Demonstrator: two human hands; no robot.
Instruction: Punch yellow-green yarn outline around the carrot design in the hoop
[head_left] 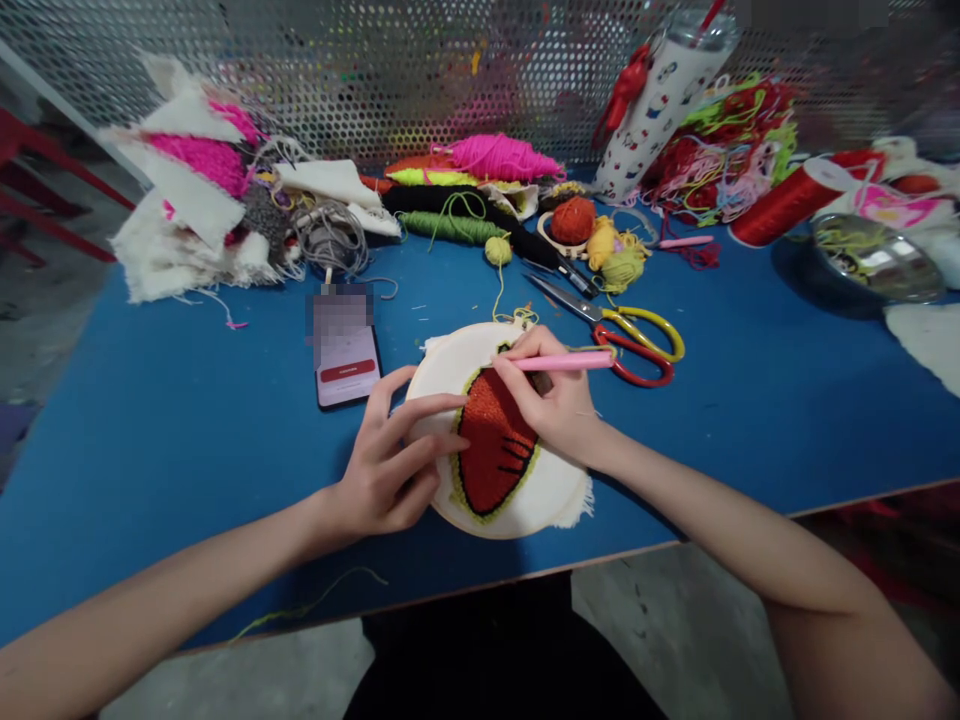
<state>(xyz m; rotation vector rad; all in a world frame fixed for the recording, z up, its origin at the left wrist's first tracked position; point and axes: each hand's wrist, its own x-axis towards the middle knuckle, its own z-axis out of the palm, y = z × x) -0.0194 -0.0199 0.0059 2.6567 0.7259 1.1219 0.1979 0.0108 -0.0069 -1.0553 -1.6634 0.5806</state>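
A round embroidery hoop (450, 372) with white cloth lies on the blue table (187, 420) near its front edge. The cloth carries a red tufted shape (491, 440) with black lines and a yellow-green border. My left hand (390, 455) rests on the hoop's left side, fingers spread and pressing the cloth beside the red shape. My right hand (551, 400) pinches a pink punch needle (570, 362), its tip at the upper edge of the red shape. Yellow-green thread (499, 290) runs from the hoop to a small yarn ball.
A phone (345, 350) lies left of the hoop. Scissors with yellow and red handles (637, 340) lie to its right. Yarn skeins (480, 190), cloth scraps (187, 190), a red thread spool (787, 200) and a metal bowl (874, 265) crowd the back before a perforated panel.
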